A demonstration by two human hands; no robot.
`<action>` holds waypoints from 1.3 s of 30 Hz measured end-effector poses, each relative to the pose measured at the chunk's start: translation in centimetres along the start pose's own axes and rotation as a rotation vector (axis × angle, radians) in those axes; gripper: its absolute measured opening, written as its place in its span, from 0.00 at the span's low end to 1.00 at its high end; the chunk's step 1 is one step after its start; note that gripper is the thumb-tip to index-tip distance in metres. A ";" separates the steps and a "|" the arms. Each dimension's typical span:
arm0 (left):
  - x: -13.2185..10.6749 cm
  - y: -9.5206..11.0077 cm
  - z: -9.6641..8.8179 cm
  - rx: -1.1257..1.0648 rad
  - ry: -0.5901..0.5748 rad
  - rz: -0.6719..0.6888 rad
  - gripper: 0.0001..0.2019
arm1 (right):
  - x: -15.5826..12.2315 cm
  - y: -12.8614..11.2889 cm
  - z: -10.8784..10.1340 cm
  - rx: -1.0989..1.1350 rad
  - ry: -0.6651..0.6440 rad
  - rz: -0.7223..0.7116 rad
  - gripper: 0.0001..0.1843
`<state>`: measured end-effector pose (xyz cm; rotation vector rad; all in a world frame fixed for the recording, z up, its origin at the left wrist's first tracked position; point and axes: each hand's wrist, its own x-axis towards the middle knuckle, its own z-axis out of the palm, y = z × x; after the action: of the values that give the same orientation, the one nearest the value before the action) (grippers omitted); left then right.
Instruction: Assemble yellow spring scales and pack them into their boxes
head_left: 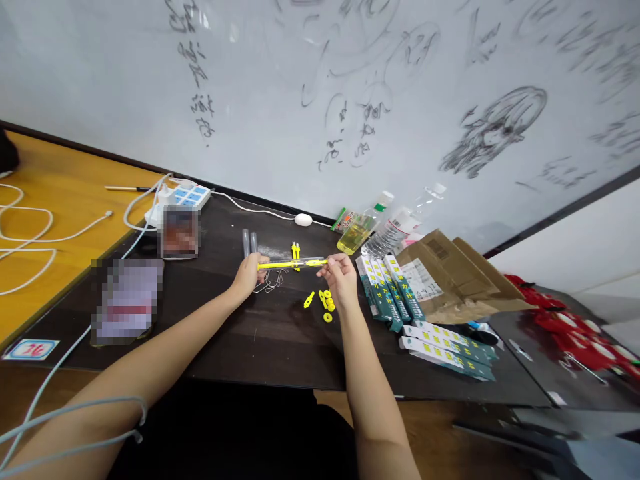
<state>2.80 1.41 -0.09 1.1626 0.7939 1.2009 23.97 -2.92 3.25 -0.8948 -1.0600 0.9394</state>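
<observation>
Between my hands stretches a thin clear tube with a yellow plastic rod point(277, 265) along it, held nearly level above the dark table. My left hand point(247, 275) closes on its left end. At the right end, my right hand point(341, 275) pinches a yellow piece with a slotted eye; whether it sits inside the tube I cannot tell. Below my right hand lie several yellow rings and small parts point(327, 302), with a single yellow eyelet piece point(309, 299) beside them. Bent metal wires point(273, 284) lie near my left hand. Clear tubes point(245, 243) and more yellow rods point(295, 250) are behind.
Green-and-white narrow boxes point(383, 293) and an opened cardboard box point(450, 273) occupy the right side. Two bottles, one with yellow liquid point(357, 230), lean near the whiteboard point(260, 87). At left are a power strip point(193, 195), white cables and a blurred flat object point(129, 300).
</observation>
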 end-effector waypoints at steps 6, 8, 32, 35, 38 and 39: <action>-0.2 0.2 0.1 0.012 -0.016 0.019 0.19 | -0.2 -0.3 0.0 0.047 -0.059 0.072 0.11; -0.3 0.4 0.1 0.008 -0.003 0.020 0.19 | -0.3 -0.3 -0.1 0.084 -0.076 0.080 0.09; 0.3 0.1 0.1 -0.054 -0.055 0.005 0.20 | -0.2 -0.6 -0.8 0.028 -0.151 0.079 0.14; 0.2 -0.1 -0.1 0.007 -0.067 0.062 0.20 | 0.0 -0.6 -1.2 0.012 -0.135 0.036 0.12; 0.0 -0.1 -0.2 0.102 -0.060 0.132 0.20 | 0.0 -0.7 -1.4 0.006 -0.126 -0.002 0.11; -0.1 0.0 -0.2 0.120 -0.056 0.141 0.19 | 0.0 -0.8 -1.4 0.003 -0.130 -0.002 0.10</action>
<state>2.55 1.37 -0.17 1.3631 0.7600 1.2438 25.45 -3.43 3.62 -0.8387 -1.1701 1.0081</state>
